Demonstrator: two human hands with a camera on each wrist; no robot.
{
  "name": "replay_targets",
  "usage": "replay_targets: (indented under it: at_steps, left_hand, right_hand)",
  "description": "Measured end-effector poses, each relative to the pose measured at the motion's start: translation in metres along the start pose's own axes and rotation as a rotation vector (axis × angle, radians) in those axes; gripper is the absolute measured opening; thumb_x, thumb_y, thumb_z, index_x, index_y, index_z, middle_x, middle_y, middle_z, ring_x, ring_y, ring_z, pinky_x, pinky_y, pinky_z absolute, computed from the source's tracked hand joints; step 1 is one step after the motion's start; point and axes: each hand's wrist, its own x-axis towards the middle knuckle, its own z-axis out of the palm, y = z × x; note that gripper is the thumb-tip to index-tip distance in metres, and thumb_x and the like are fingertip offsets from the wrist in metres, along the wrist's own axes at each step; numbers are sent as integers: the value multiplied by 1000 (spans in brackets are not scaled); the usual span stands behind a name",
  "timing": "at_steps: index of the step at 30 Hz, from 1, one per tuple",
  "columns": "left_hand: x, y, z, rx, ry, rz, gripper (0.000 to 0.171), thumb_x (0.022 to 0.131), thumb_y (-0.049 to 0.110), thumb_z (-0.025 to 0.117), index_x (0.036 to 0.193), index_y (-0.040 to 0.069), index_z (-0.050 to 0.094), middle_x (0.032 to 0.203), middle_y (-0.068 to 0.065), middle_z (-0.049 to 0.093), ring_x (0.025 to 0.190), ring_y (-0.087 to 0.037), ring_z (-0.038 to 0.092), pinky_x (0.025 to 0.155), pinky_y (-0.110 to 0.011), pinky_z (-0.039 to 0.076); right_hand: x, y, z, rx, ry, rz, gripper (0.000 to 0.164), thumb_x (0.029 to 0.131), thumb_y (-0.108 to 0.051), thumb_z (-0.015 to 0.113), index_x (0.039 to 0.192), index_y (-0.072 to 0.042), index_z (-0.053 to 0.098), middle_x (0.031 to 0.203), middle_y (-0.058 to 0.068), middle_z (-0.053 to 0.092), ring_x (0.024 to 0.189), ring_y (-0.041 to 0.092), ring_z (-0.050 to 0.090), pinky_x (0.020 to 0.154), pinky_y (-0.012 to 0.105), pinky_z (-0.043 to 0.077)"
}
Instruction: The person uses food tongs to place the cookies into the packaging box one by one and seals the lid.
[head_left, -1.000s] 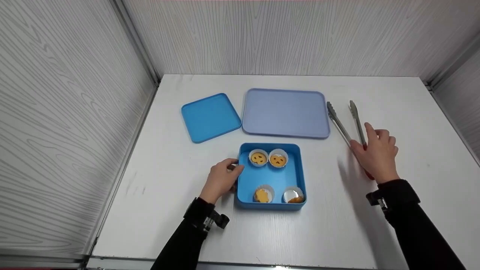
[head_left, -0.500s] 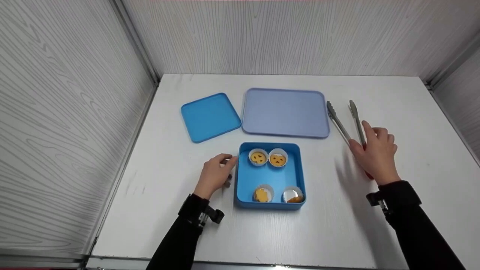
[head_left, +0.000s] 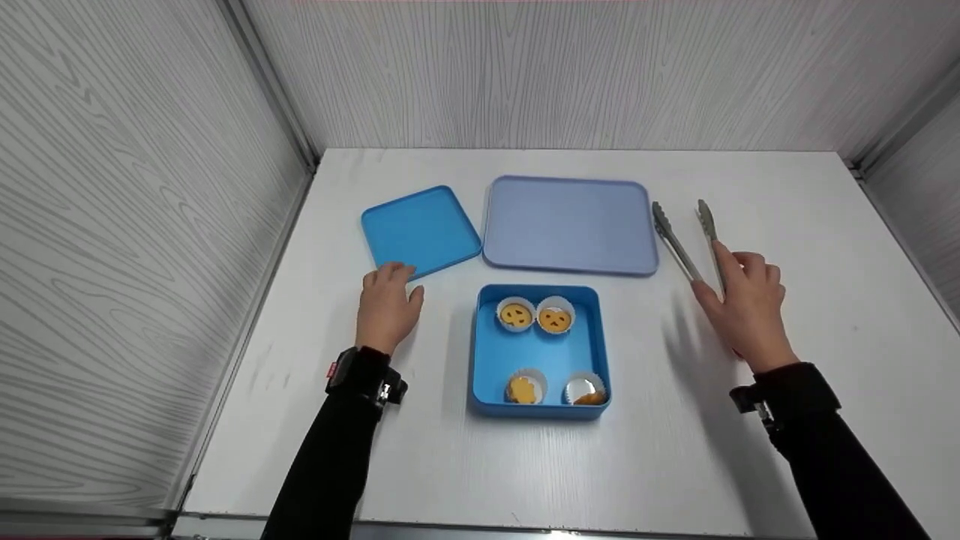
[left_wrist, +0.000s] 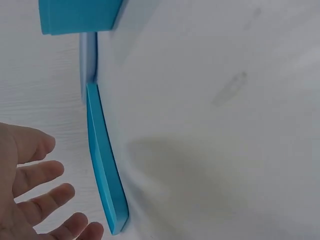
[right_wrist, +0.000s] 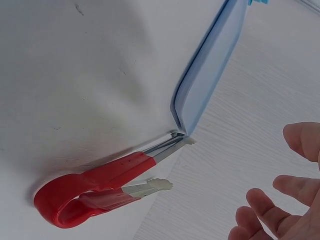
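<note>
My left hand (head_left: pixel 386 311) hovers at the near edge of a flat blue square lid or tray (head_left: pixel 421 229). In the left wrist view its fingers are loosely spread and hold nothing, with the lid's raised edge (left_wrist: pixel 106 165) beyond the fingertips. My right hand (head_left: pixel 746 311) is above metal tongs with red grips (right_wrist: pixel 115 172), partly hiding them in the head view. The right wrist view shows those fingers relaxed and apart from the tongs, which lie spread on the table. Between the hands stands a blue square box (head_left: pixel 540 352) with yellow pastries in white paper cups (head_left: pixel 555 319).
A lilac rectangular tray (head_left: pixel 570 225) lies behind the box, its left edge by the blue lid and its right edge near the tong tips. Grained white panels (head_left: pixel 555 75) enclose the white table (head_left: pixel 300 465) at the back and sides.
My left hand has let go of the box's left wall and moved left and forward to the blue lid. My right hand has shifted slightly left over the tongs; the box has stayed put.
</note>
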Motion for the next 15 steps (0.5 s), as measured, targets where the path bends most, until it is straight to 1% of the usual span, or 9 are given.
replay_targets:
  at_steps: [2,4,8,10,12,15]
  left_hand:
    - [3,-4,1,50,-2,21,43,102,19,60,141,1,58,151,-22,48,142,-47,36,112,-59,36]
    - [6,-7,3,98,-22,36,48,103,20,60,146,1,54,156,-23,41,146,-50,29,116,-61,31]
    - [10,-12,8,160,-99,48,58,104,24,58,154,0,42,163,-24,31,149,-56,18,119,-63,22]
    - [10,-15,11,180,-130,43,59,105,25,56,155,-1,39,163,-25,30,149,-56,16,119,-64,20]
    - [11,-17,13,197,-151,27,58,105,26,55,155,-1,40,162,-24,32,149,-55,17,119,-65,20]
    - [10,-19,16,210,-150,17,54,104,24,57,150,-2,46,158,-25,38,147,-55,23,117,-66,24]
  right_hand:
    - [0,0,0,1,1,-13,61,101,-21,63,154,-2,40,134,33,40,115,50,33,92,65,25]
    - [-1,0,1,1,7,-34,60,101,-20,63,154,-2,40,133,33,40,115,50,34,92,66,25]
    - [-2,-1,2,6,16,-78,60,99,-17,65,153,-2,42,132,33,42,117,53,36,91,69,25]
    - [-3,-1,3,10,14,-96,60,98,-17,66,152,-2,43,132,33,42,120,54,37,91,70,26]
    - [-3,-2,4,18,7,-109,61,97,-17,68,152,-2,44,133,33,43,121,55,37,93,71,26]
    - [-3,-3,5,30,-2,-132,62,97,-16,69,151,-2,44,134,34,43,122,56,39,94,72,26]
